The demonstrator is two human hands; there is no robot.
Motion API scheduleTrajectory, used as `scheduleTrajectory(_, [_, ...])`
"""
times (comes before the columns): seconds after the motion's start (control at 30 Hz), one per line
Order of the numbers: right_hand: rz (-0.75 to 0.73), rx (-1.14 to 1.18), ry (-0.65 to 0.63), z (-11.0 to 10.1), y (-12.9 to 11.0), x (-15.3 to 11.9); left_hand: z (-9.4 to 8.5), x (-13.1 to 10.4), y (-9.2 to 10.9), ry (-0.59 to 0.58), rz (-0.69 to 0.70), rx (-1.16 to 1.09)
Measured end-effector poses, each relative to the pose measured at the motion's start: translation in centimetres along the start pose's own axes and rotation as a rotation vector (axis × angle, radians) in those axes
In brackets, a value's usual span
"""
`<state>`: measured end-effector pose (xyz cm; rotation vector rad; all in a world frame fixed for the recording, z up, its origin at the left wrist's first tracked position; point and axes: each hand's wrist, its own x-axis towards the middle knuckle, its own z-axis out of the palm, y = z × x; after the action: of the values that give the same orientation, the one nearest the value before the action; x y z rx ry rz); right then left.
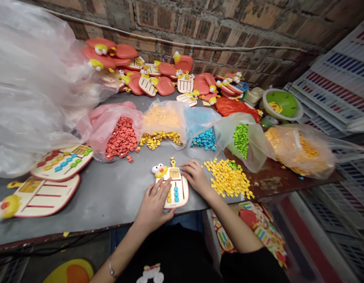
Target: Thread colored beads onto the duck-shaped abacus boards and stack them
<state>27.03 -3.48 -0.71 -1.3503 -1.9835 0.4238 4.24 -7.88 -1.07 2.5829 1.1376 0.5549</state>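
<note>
A cream toy board [184, 198] with a yellow duck head [161, 170] and dark red slots lies in front of me. Blue beads [176, 194] sit in one slot and yellow beads [169, 196] in another. My left hand [154, 202] rests over the board's left side, its fingers stretched out and its thumb apart, partly hiding the slots. At the board's upper right edge, the fingertips of my right hand [196, 177] are closed on a small blue bead [181, 171]. Yellow beads [229, 177] lie in a loose pile right of that hand.
Open bags of red [123, 137], yellow-orange [161, 139], blue [203, 139] and green beads [241, 139] line the table behind the board. Two similar boards [56, 192] overlap at left. Red-backed boards [165, 85] are heaped along the brick wall. A large plastic bag [37, 78] bulges at far left.
</note>
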Motion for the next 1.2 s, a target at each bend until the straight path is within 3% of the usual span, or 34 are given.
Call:
scheduleTrajectory(0.33, [0.239, 0.371, 0.103, 1.7, 1.8, -0.1, 0.0, 0.0, 0.2, 0.014, -0.016, -0.012])
scheduleTrajectory(0.57, [0.248, 0.309, 0.018, 0.4, 0.1, -1.3, -0.1, 0.0, 0.2, 0.006, -0.016, -0.007])
scheduleTrajectory(0.73, [0.277, 0.292, 0.028, 1.6, -1.1, -1.7, -0.2, 0.0, 0.2, -0.024, -0.004, 0.016])
scheduleTrajectory(0.87, [0.246, 0.244, -0.048, 2.0, -1.8, -1.5, -0.1, 0.1, 0.0, -0.010, 0.006, 0.043])
scheduleTrajectory(0.97, [0.196, 0.257, -0.159, 0.5, -2.0, -1.7, 0.2, 0.0, -0.2, 0.022, 0.031, 0.055])
scheduleTrajectory(1.03, [0.181, 0.262, -0.152, -1.3, -1.5, -2.0, 0.4, 0.0, -0.4, 0.047, 0.038, 0.054])
scheduleTrajectory(1.1, [0.207, 0.216, -0.002, -3.7, -0.2, -2.4, 0.5, -0.1, -0.5, 0.062, 0.037, 0.047])
scheduleTrajectory(1.2, [0.340, -0.038, 0.329, -7.7, 3.4, -3.5, 0.6, -0.1, -0.6, 0.071, 0.045, 0.045])
